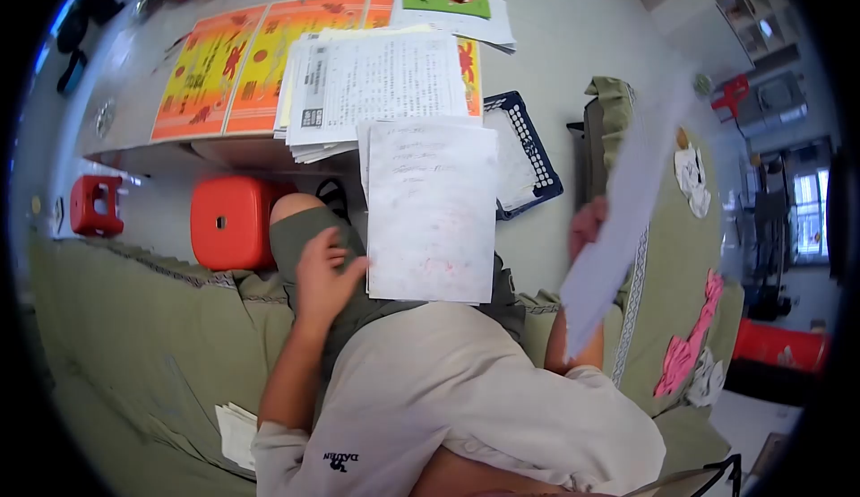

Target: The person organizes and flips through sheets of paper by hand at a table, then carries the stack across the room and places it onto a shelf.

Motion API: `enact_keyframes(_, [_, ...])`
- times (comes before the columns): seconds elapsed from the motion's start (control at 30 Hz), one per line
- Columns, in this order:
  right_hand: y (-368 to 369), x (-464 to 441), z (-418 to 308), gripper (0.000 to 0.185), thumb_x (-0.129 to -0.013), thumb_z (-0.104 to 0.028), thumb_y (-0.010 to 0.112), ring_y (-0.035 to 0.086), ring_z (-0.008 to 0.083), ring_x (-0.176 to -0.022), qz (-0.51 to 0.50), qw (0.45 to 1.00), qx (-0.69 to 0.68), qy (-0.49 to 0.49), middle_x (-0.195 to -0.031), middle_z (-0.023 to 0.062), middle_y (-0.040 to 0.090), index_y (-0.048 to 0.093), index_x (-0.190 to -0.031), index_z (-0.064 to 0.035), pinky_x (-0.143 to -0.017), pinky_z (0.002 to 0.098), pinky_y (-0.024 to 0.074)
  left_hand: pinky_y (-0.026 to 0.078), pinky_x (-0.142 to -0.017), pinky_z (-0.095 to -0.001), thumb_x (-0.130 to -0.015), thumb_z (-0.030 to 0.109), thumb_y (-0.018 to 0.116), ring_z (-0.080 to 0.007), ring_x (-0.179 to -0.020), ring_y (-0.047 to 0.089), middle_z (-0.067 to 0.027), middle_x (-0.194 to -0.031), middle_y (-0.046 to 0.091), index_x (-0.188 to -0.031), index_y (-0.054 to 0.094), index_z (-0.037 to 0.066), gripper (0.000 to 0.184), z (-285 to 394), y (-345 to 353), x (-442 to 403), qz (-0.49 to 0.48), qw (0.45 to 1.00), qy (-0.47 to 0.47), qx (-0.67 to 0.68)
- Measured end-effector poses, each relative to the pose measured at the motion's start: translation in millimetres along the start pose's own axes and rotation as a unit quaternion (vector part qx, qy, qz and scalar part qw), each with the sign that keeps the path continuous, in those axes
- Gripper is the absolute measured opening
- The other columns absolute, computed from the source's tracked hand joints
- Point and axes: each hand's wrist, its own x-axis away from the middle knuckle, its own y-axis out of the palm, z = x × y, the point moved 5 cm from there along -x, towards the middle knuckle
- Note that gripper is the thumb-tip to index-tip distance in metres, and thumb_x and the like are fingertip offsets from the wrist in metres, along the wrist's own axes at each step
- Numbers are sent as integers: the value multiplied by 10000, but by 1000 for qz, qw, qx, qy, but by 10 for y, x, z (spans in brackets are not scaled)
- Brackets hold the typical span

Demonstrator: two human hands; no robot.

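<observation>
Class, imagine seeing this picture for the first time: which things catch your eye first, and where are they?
The bright orange-and-yellow printed sheets on the table, partly under the paper stack, would probably draw the eye first, along with the nearer red plastic stool beside the person's left knee. Next might come the white handwritten sheet over the lap, and the blurred loose sheet held up by the right hand.

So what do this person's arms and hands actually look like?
The left hand and right hand are both ungloved, though the right is partly hidden. No watch shows on the left wrist. The arms emerge from short, pale sleeves of a shirt with small dark lettering.
</observation>
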Motion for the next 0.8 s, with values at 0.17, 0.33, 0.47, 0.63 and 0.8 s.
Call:
enact_keyframes(0.17, [-338, 545, 638, 690, -648, -81, 827, 601, 181, -1008, 160, 916, 334, 152, -1129, 73, 630, 512, -1253, 21, -920, 337, 462, 504, -602, -269, -626, 119, 839, -144, -637, 613, -96, -751, 648, -948, 613, -26, 420, -140, 519, -376, -99, 990, -67, -72])
enact_keyframes(0.33, [-645, 767, 611, 582, -653, -25, 808, 621, 183, -980, 197, 841, 427, 267, -1076, 82, 660, 569, -1181, 26, -894, 339, 483, 493, -560, -285, -659, 109, 813, -172, -559, 612, -96, -635, 630, -770, 622, -13, 253, -166, 415, -290, -74, 995, -55, -25])
enact_keyframes(0.47, [-603, 576, 494, 507, -677, -14, 790, 638, 189, -937, 189, 863, 416, 216, -1061, 95, 668, 594, -1144, 23, -866, 343, 500, 489, -540, -304, -737, 81, 731, -221, -574, 616, -113, -640, 616, -767, 617, -4, 145, -88, 279, -274, -20, 997, 43, -66])
enact_keyframes(0.63, [-524, 452, 378, 430, -709, -6, 762, 632, 182, -927, 183, 895, 385, 133, -1059, 101, 664, 611, -1109, 32, -859, 337, 499, 482, -557, -295, -800, 52, 635, -265, -609, 613, -143, -729, 614, -831, 631, -27, 85, 578, 126, 68, 59, 947, 285, -136])
enact_keyframes(0.8, [-337, 473, 364, 347, -761, -11, 715, 616, 162, -919, 179, 841, 498, 113, -1040, 95, 663, 616, -1089, 41, -843, 312, 482, 406, -453, -312, -673, 22, 590, -192, -537, 520, -86, -706, 529, -816, 584, -6, 147, 1332, 385, 549, -36, 867, 465, -173])
